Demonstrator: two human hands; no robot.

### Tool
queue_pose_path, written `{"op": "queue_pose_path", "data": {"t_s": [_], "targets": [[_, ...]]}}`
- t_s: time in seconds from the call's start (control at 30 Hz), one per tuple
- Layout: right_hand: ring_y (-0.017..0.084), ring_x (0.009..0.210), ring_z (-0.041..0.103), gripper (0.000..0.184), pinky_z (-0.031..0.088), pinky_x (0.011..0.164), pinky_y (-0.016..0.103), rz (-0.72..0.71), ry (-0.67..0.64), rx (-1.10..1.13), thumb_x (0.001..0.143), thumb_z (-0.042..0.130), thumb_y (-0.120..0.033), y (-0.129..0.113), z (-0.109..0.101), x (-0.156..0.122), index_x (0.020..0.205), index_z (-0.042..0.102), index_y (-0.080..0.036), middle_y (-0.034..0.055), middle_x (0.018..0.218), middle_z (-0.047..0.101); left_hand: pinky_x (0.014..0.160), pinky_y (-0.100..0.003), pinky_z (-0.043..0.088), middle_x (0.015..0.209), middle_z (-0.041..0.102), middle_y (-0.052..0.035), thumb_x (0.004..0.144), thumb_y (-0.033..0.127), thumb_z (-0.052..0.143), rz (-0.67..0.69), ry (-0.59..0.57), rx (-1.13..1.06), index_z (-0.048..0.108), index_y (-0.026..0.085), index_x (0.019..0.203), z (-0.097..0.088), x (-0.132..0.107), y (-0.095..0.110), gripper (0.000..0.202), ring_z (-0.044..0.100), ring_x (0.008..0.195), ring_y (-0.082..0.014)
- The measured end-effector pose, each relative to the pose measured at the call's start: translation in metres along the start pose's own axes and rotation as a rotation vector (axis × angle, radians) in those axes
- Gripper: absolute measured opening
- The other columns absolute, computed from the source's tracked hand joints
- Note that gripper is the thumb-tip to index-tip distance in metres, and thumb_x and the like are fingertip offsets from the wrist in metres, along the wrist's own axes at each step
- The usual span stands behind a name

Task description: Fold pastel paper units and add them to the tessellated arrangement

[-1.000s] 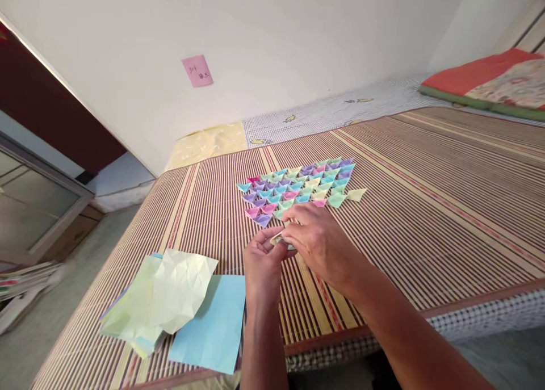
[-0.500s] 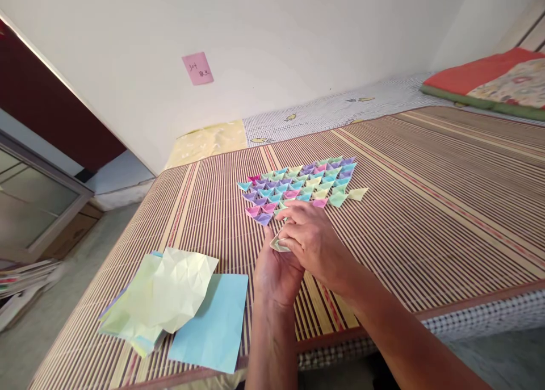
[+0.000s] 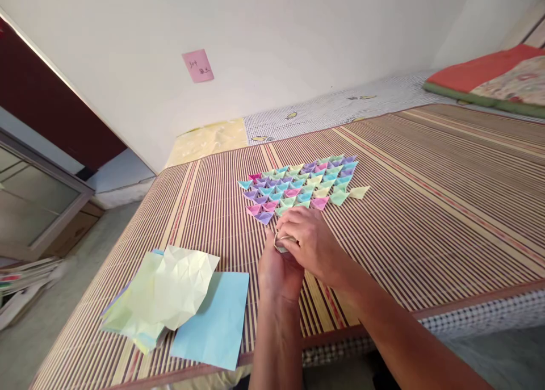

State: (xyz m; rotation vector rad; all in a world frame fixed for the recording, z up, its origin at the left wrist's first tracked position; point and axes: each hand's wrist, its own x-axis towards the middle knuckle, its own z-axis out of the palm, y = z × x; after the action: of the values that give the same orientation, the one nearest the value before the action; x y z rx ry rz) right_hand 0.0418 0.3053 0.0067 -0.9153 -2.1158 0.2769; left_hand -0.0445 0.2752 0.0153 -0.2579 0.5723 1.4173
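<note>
My left hand and my right hand meet over the striped bamboo mat, both pinching a small pale yellow folded paper piece. The right hand's fingers cover most of it from above; the left hand holds it from below. Just beyond the hands lies a flat array of several small folded paper pieces in blue, purple, pink, green and yellow. A crumpled pale yellow sheet rests on a light blue sheet to the left of my forearm.
The mat's front edge runs close beneath my forearms, with checked fabric below it. A pink note is stuck on the white wall. Folded red and green bedding lies at the far right. A stack of papers sits on the floor, left.
Both hands have closed more tightly on the small folded piece and shifted slightly toward me. The left hand turned palm-up beneath it. The view has drifted a little.
</note>
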Motion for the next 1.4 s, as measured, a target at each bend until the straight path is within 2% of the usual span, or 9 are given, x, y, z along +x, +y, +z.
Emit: {"op": "queue_pose_path", "data": {"t_s": [0.2,0.33,0.53,0.73,0.87,1.0,1.1,1.23,1.4], "targets": [[0.021,0.104,0.066,0.018,0.05,0.093,0.038,0.101,-0.087,0.315,0.085,0.072,-0.008,0.0,-0.032,0.003,0.094,0.073,-0.024,0.0024,0.108,0.072,0.069,-0.029,0.061,0.099,0.076,-0.0202,0.109,0.043,0.026,0.088,0.026,0.148,0.062,0.002,0.132,-0.003,0.004,0.008,0.059,0.077,0.087,-0.0241],[0.018,0.087,0.067,0.011,0.051,0.082,0.032,0.214,-0.02,0.295,0.089,0.067,-0.015,0.003,-0.046,0.004,0.089,0.074,-0.023,0.0011,0.09,0.072,0.075,-0.031,0.063,0.121,0.073,-0.0261,0.109,0.043,0.028,0.143,0.057,0.175,0.058,0.002,0.139,-0.007,0.006,0.016,0.059,0.077,0.099,-0.0257],[0.016,0.067,0.064,0.011,0.044,0.062,0.027,0.413,-0.065,0.149,0.084,0.069,-0.014,-0.007,-0.025,0.002,0.075,0.067,-0.02,-0.0001,0.076,0.073,0.089,-0.041,0.063,0.131,0.068,-0.0298,0.108,0.042,0.029,0.155,0.032,0.201,0.055,0.003,0.145,-0.009,0.01,0.014,0.06,0.075,0.11,-0.0309],[0.016,0.068,0.066,0.017,0.042,0.061,0.025,0.42,-0.096,0.003,0.085,0.063,-0.007,-0.007,-0.022,0.003,0.074,0.067,-0.02,0.001,0.074,0.074,0.091,-0.04,0.063,0.128,0.071,-0.0284,0.109,0.04,0.028,0.196,0.082,0.29,0.058,0.002,0.142,-0.013,0.015,0.018,0.059,0.075,0.11,-0.0302],[0.014,0.068,0.067,0.02,0.042,0.062,0.024,0.499,-0.153,-0.159,0.088,0.061,-0.008,0.034,-0.063,-0.002,0.076,0.07,-0.019,0.0004,0.077,0.075,0.096,-0.039,0.061,0.129,0.07,-0.0298,0.108,0.043,0.033,0.178,0.115,0.397,0.062,-0.001,0.135,-0.018,0.018,0.014,0.059,0.073,0.115,-0.0303],[0.02,0.077,0.07,0.018,0.046,0.067,0.028,0.671,-0.081,-0.373,0.09,0.06,-0.01,0.102,-0.124,-0.002,0.082,0.075,-0.016,0.0073,0.084,0.077,0.113,-0.044,0.049,0.131,0.069,-0.0269,0.107,0.038,0.036,0.156,0.153,0.465,0.069,0.003,0.123,-0.021,0.021,0.008,0.05,0.067,0.125,-0.0304],[0.025,0.09,0.071,0.019,0.051,0.076,0.032,0.787,-0.064,-0.515,0.095,0.058,-0.012,0.151,-0.157,0.006,0.089,0.076,-0.012,0.0135,0.094,0.077,0.117,-0.047,0.044,0.129,0.071,-0.0251,0.107,0.034,0.038,0.143,0.19,0.49,0.071,0.006,0.113,-0.022,0.023,0.007,0.044,0.065,0.129,-0.0301],[0.022,0.101,0.07,0.019,0.058,0.088,0.04,0.903,-0.137,-0.6,0.101,0.063,-0.028,0.201,-0.166,0.02,0.112,0.07,-0.014,0.0098,0.114,0.072,0.115,-0.048,0.046,0.127,0.071,-0.0256,0.105,0.033,0.041,0.153,0.201,0.498,0.07,0.007,0.105,-0.023,0.025,0.008,0.039,0.064,0.13,-0.0316],[0.024,0.11,0.067,0.034,0.059,0.092,0.044,0.918,-0.273,-0.622,0.1,0.066,-0.034,0.236,-0.143,0.033,0.129,0.063,-0.017,0.012,0.131,0.064,0.113,-0.049,0.048,0.126,0.072,-0.0247,0.103,0.029,0.045,0.151,0.222,0.507,0.069,0.009,0.105,-0.024,0.027,0.011,0.031,0.063,0.131,-0.0322]]}}
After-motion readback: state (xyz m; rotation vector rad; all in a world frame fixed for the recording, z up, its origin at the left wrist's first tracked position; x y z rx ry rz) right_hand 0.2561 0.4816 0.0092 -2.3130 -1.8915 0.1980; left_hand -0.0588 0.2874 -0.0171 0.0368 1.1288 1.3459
